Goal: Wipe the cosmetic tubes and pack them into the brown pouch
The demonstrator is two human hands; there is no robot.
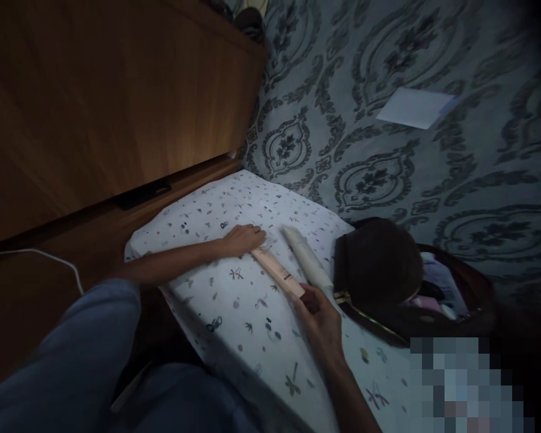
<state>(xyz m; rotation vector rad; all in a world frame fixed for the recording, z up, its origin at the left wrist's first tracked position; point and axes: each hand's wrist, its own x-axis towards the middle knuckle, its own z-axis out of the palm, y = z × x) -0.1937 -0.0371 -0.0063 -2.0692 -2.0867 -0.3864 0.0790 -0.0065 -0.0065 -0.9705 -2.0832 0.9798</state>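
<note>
I log remotely: peach tube, lettering too small to read; dark bag, contents partly hidden; wooden panel, cut off left and above; lower-right patch, pixelated.

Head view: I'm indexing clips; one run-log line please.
left hand: on peach package, far end; right hand: holding near end; pale package: alongside; bag: open

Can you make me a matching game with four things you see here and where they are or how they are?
Things:
1. peach tube
2. dark bag
3. white cable
4. white sheet

Places and states:
A. against the patterned backdrop
B. between the left hand and the right hand
C. near the picture's left edge
D. open, with things inside

Right pairs: 1-B, 2-D, 3-C, 4-A
</note>
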